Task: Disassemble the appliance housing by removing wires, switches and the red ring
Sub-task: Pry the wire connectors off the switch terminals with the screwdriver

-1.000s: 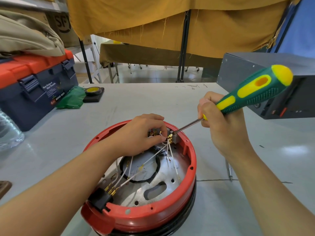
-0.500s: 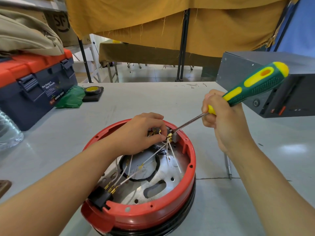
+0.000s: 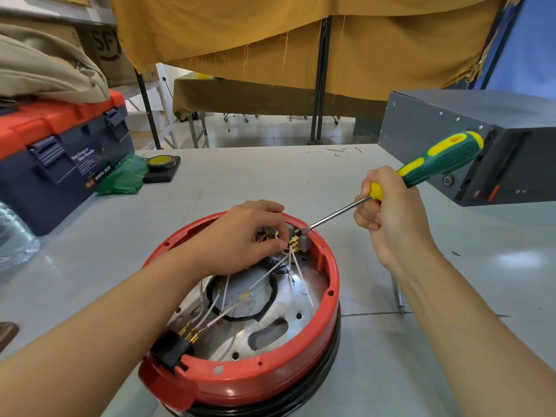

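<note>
The appliance housing [image 3: 240, 311] is set upside down on the grey table [image 3: 391, 371], near its front edge, with the red ring [image 3: 328, 299] seated around the rim above a black band. Inside, a metal plate [image 3: 270, 320] is exposed, crossed by white wires [image 3: 264, 276] ending in brass terminals. A black switch block [image 3: 173, 350] is mounted at the near left of the ring, and a grey switch [image 3: 302, 240] at the far right.

The left hand [image 3: 240, 239] is placed inside the housing, fingers curled, a wire terminal pinched between thumb and fingertips just beside the grey switch. The right hand [image 3: 391, 218] is wrapped around a green and yellow screwdriver [image 3: 433, 164], held low on the handle; the tip is laid against the top of the grey switch.

A blue and orange toolbox [image 3: 60, 158] is seen far left, with a tape roll [image 3: 159, 162] and green bag [image 3: 123, 179] beside it. A dark grey metal box [image 3: 481, 136] is seen at right. A thin metal tool [image 3: 398, 296] is lying on the table behind the right forearm.
</note>
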{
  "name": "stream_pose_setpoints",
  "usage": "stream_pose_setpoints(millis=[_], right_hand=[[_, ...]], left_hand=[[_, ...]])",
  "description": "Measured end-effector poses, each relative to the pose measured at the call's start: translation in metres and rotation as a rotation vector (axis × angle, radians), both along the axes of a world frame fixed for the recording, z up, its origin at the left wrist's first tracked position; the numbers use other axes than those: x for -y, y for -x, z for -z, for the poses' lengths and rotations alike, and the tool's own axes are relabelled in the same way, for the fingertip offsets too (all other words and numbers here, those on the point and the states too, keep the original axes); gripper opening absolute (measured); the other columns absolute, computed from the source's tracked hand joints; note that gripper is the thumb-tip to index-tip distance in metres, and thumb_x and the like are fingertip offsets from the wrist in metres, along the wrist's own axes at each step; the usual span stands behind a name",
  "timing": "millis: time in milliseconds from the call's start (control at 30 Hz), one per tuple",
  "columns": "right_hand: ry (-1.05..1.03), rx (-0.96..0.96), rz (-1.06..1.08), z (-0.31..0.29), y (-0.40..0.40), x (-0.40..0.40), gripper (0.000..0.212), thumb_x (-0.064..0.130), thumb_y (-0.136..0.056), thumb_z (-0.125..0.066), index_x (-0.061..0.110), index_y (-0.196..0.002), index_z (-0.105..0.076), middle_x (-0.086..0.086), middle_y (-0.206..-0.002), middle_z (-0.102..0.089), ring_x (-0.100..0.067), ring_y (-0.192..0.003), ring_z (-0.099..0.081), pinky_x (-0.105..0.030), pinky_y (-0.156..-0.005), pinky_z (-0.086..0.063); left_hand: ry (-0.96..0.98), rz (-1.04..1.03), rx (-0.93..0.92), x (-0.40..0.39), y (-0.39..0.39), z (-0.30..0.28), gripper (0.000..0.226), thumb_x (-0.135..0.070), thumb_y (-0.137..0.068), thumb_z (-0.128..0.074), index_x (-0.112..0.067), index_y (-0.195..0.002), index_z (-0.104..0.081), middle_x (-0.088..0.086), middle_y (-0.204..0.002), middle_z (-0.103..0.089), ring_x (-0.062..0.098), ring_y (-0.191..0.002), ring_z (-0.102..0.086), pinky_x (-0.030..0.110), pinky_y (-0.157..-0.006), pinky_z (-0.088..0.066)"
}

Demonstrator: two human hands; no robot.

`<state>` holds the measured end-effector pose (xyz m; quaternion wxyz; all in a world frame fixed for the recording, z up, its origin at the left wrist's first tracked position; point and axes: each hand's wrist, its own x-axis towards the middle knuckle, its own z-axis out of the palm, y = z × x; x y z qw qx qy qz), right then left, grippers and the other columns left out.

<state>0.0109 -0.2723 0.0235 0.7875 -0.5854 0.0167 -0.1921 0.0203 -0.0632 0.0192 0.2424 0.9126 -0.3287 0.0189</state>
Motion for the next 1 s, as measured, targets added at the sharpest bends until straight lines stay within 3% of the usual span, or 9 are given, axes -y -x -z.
stream_pose_setpoints(millis=[133, 300, 467, 700, 833, 1000], right_hand=[[0.071, 0.115, -0.033, -0.001, 0.004, 0.0, 0.025, 0.019, -0.073, -0.049, 0.014, -0.05, -0.044, 0.004, -0.045, -0.031, -0.009, -0.038, -0.02, -0.018, -0.041, -0.019], [0.25, 0.226, -0.082, -0.006, 0.009, -0.002, 0.026, 0.015, -0.072, -0.047, 0.018, -0.046, -0.044, -0.001, -0.051, -0.03, -0.007, -0.041, -0.023, -0.018, -0.042, -0.02], [0.344, 0.283, -0.111, -0.007, 0.014, -0.004, 0.023, 0.03, -0.066, -0.05, 0.021, -0.046, -0.045, 0.007, -0.048, -0.032, -0.004, -0.041, -0.027, -0.015, -0.041, -0.025], [0.218, 0.227, -0.133, -0.003, 0.009, -0.001, 0.024, 0.013, -0.071, -0.044, 0.016, -0.048, -0.043, 0.003, -0.049, -0.03, -0.009, -0.042, -0.02, -0.021, -0.043, -0.015], [0.082, 0.163, -0.122, 0.003, 0.004, 0.005, 0.027, 0.015, -0.074, -0.044, 0.016, -0.047, -0.043, 0.009, -0.042, -0.027, -0.011, -0.042, -0.016, -0.022, -0.044, -0.014], [0.054, 0.16, -0.102, 0.007, 0.002, 0.005, 0.029, 0.016, -0.075, -0.044, 0.018, -0.046, -0.045, 0.009, -0.041, -0.028, -0.009, -0.04, -0.018, -0.02, -0.042, -0.016]], left_hand=[[-0.009, -0.003, 0.008, 0.0, 0.0, 0.0, 0.007, -0.028, -0.09, -0.06, -0.029, -0.089, -0.066, -0.003, -0.141, -0.046, 0.006, -0.13, -0.038, 0.025, -0.102, -0.031], [-0.004, -0.006, 0.001, 0.0, 0.001, 0.0, 0.006, -0.029, -0.09, -0.059, -0.031, -0.087, -0.065, -0.004, -0.141, -0.045, 0.006, -0.131, -0.038, 0.027, -0.104, -0.031], [-0.009, -0.007, 0.004, 0.0, 0.0, 0.001, 0.007, -0.03, -0.09, -0.059, -0.031, -0.088, -0.065, -0.005, -0.142, -0.045, 0.006, -0.131, -0.037, 0.028, -0.105, -0.031], [-0.012, -0.011, 0.0, 0.001, 0.0, 0.0, 0.007, -0.028, -0.089, -0.06, -0.029, -0.089, -0.066, -0.003, -0.141, -0.045, 0.008, -0.125, -0.044, 0.026, -0.101, -0.034], [-0.019, -0.017, 0.005, 0.001, 0.0, 0.0, 0.005, -0.027, -0.089, -0.061, -0.027, -0.091, -0.066, -0.003, -0.142, -0.045, 0.008, -0.127, -0.042, 0.019, -0.098, -0.031], [-0.023, -0.021, 0.005, 0.001, 0.0, 0.0, 0.005, -0.027, -0.09, -0.059, -0.028, -0.09, -0.065, -0.004, -0.142, -0.044, 0.008, -0.128, -0.04, 0.019, -0.098, -0.029]])
